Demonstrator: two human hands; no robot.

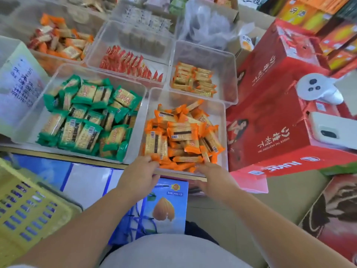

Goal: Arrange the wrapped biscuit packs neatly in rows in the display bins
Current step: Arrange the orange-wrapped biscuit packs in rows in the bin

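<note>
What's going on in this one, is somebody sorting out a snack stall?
A person is tidying clear display bins of wrapped biscuits. Both hands reach into the near edge of the bin of orange packs: the left hand touches packs at the front left corner, the right hand at the front right. Those packs lie jumbled, not yet in rows. The green packs in the next bin are loosely piled too. The red packs behind already stand in rows.

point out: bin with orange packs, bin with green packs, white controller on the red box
orange-pack bin (222, 113), head view, bare right wall.
green-pack bin (36, 120), head view, clear left wall.
white controller (313, 87), head view, round button face.
</note>
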